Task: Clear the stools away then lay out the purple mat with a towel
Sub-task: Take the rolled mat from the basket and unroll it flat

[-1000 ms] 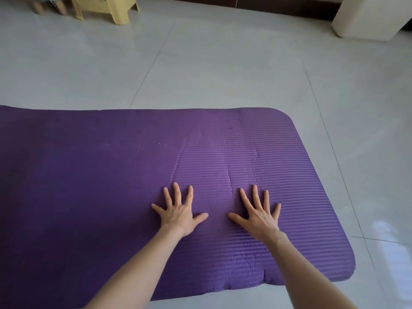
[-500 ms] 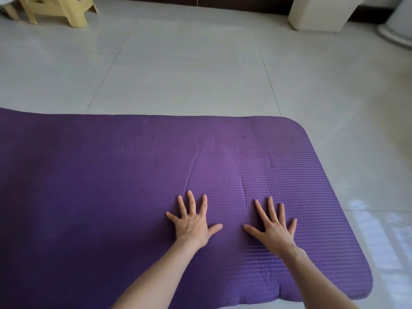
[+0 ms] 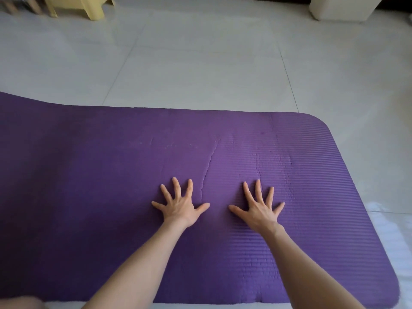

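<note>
The purple mat [image 3: 111, 197] lies unrolled on the pale tiled floor [image 3: 200, 63], filling the lower half of the view, its rounded end toward 3 o'clock and the rest running out of frame at 9 o'clock. The left hand [image 3: 179, 206] and right hand [image 3: 258, 209] press flat on it side by side near the centre, fingers spread wide and gripping nothing.

The ribbed foam looks thick, soft and light. Shallow creases run across it just at 12 o'clock from the fingers, so it probably dents and springs back under the palms. It likely grips the tile well enough, though a push could slide it. To shift it, the near edge at 6 o'clock or the rounded end seems the best hold.

A yellow stool [image 3: 75, 6] stands far off at 11 o'clock. No towel is visible.
</note>
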`<state>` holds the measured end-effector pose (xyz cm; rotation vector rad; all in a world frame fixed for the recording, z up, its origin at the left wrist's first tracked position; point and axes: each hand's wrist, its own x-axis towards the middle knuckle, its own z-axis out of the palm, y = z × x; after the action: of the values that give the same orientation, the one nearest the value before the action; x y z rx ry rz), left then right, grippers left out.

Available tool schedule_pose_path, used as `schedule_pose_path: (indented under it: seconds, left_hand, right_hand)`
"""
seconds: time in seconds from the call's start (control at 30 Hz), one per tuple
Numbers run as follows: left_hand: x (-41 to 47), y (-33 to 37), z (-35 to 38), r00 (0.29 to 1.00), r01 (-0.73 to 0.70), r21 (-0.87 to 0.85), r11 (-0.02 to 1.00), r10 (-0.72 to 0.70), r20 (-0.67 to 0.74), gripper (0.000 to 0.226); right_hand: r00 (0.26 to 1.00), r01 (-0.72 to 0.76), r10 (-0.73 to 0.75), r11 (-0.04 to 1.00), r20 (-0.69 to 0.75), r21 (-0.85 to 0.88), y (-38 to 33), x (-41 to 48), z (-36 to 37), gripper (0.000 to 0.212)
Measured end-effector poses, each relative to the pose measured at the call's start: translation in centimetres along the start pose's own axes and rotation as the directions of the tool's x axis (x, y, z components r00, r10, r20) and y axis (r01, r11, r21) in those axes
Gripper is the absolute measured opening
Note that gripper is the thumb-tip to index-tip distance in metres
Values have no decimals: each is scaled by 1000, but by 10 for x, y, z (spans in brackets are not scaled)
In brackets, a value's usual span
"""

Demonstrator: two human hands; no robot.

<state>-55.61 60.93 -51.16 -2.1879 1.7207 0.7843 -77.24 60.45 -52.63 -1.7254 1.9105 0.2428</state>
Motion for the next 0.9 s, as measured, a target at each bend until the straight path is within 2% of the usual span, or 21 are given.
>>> schedule_pose_path:
  seconds: [0.2,0.3,0.4,0.53,0.63,0.9]
  left_hand:
    - [-17,15,14,999,-40,49,998,39,15,95]
    - [-16,12,2,996,-80,23,997,79,41,91]
    - [-10,-18,-25,995,-94,14,996,93,35,86]
    - [0,-96,-75,998,-52,53,997,50,45,81]
    - [2,-180,-111,999,31,30,999,-32,7,79]
    - [22,-360,-123,977,187,-77,979,-193,-85,81]
  right_hand:
    - [998,-56,56,998,-5,-5,24,-20,5,93]
    - [994,-106,106,994,11,6,14,-19,-2,95]
    - [1000,-21,22,998,-10,52,-31,-15,-5,92]
    - [992,128,-127,989,-21,77,-119,-6,-4,87]
    - [963,269,-269,961,-10,60,-208,4,4,85]
    - [893,450,-445,889,66,-84,-377,20,50,83]
